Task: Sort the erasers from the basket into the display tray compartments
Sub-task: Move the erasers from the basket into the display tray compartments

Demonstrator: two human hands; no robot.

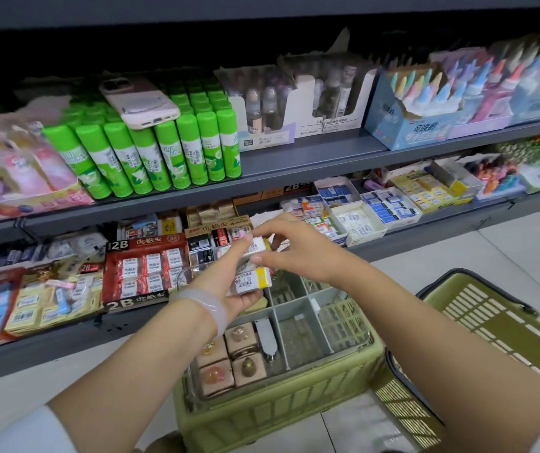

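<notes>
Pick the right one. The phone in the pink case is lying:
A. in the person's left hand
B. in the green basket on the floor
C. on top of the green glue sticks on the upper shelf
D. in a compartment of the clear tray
C: the phone rests flat on the caps of the green glue sticks on the upper shelf, well above the clear tray and both hands.
</notes>
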